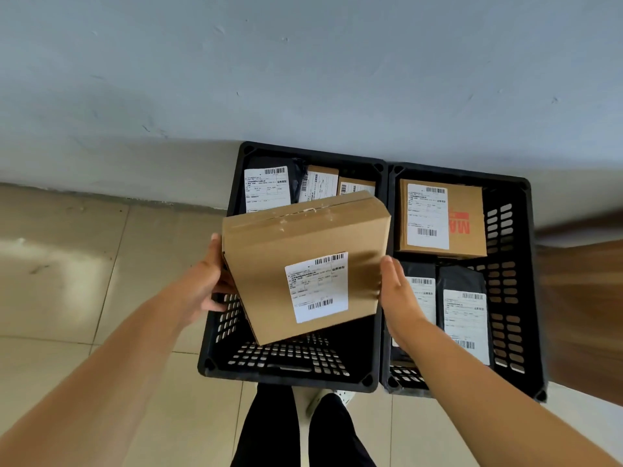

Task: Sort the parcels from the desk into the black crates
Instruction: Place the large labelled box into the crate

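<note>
A flat brown cardboard parcel (pixel 303 261) with a white shipping label hangs tilted over the left black crate (pixel 290 369). My left hand (pixel 209 278) grips its left edge, fingers underneath. My right hand (pixel 397 291) lies flat against its right edge with fingers straight. The left crate holds a black bag parcel (pixel 266 187) and two small boxes (pixel 320 183) along its far wall. Inside the right black crate (pixel 509 274) lie a brown box (pixel 441 217) with red print and two black bag parcels (pixel 463 308).
Both crates stand side by side on a beige tiled floor (pixel 84 281) against a pale wall (pixel 303 79). A brown wooden surface (pixel 586 298) borders the right crate. My legs in black trousers (pixel 303 433) stand just before the crates.
</note>
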A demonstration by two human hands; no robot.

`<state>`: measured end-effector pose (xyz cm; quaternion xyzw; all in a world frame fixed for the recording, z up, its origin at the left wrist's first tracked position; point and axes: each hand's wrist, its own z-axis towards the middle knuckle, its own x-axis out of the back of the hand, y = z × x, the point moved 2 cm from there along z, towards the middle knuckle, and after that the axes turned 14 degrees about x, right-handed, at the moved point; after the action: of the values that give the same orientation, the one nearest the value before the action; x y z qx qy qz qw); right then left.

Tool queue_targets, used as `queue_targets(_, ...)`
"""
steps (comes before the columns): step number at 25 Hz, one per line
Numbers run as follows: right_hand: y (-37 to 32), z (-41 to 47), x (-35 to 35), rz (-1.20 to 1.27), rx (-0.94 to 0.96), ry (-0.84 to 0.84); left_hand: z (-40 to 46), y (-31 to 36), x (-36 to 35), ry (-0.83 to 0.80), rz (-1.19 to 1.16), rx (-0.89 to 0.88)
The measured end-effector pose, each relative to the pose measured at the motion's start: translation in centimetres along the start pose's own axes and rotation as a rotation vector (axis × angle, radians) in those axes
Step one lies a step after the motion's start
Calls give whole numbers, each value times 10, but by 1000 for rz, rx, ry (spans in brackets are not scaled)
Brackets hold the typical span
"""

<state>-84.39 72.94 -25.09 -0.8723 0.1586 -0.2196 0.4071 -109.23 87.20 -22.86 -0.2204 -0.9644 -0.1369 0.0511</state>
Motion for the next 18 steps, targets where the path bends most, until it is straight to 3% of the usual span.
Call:
queue_targets(3, -4, 10, -13, 65, -34, -39, -5, -8, -2, -129, -108, -65)
queue_targets(6, -12, 6, -31, 62, -108, 27, -1, -22, -7, -300, -235, -71)
queue_targets(9, -11, -10, -56, 300, -119, -93, 9, -35, -20, -478, -166, -32)
queue_targets(11, -8, -27, -76, 232, -96, -215, 11, -40, -37, -559, -21, -54)
queue_targets(18, 27, -40, -77, 7, 61, -227, 29, -57, -72, -415, 256, -108)
